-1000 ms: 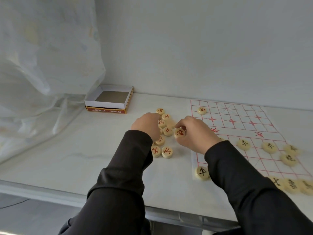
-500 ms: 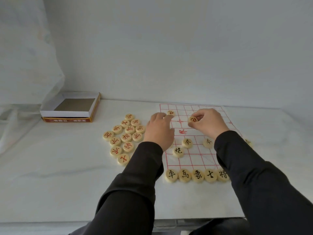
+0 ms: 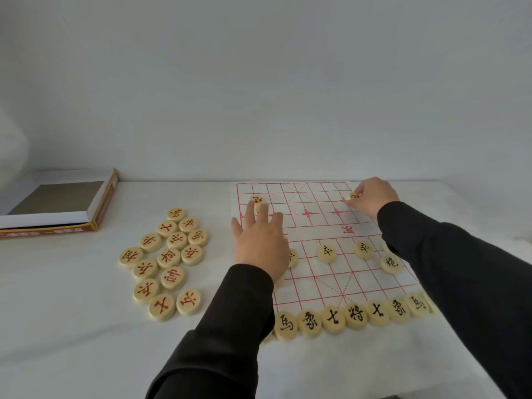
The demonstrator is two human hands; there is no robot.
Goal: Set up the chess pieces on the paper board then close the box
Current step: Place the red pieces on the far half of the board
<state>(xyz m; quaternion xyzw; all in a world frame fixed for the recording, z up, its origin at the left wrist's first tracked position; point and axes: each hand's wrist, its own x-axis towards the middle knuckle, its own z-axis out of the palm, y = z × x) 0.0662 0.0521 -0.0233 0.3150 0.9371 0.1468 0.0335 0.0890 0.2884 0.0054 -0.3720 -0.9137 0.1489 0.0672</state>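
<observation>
Fourteen red pieces point(image 3: 169, 258) piled | left fingers point(image 3: 264, 214) spread, empty | right fingers point(image 3: 363, 194) pinch one piece point(image 3: 352, 196)

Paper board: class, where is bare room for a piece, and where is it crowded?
Free: far rows of the paper board between the left hand and red piece in right hand; near squares beyond the black row. Crowded: that row, the red cluster.

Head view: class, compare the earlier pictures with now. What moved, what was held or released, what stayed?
The right hand, pinching a red piece, carried it from the red pile to the far right of the paper board. The left hand moved onto the board, fingers straight at the far-left red piece. The red pile, black back row and open box stayed.
</observation>
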